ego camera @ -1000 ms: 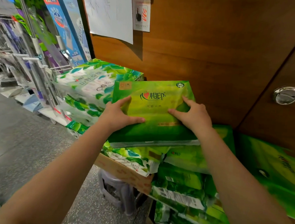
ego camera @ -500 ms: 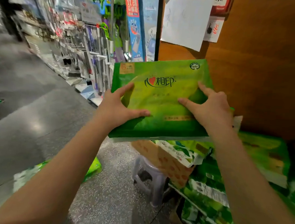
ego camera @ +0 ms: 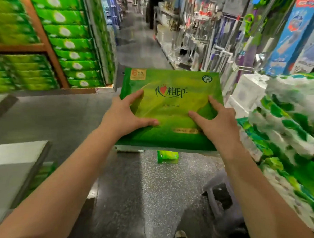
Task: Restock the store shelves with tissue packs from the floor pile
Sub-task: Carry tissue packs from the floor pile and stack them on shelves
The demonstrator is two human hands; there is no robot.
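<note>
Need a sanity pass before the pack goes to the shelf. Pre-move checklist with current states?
1. Both hands on the green tissue pack: ok. Left hand and right hand each hold a side, thumbs on top.
2. Pack level and off the ground: ok, held flat in the air above the floor.
3. Target shelf in sight: ok, it stands on the left, stacked with green packs.
4. Free slot on that shelf: cannot tell, the image is blurred there.
5. Path to the shelf: ok in what shows, bare floor between; a small green pack lies just under the held one.
6. Grip under the pack: cannot tell, fingers are hidden beneath.
</note>
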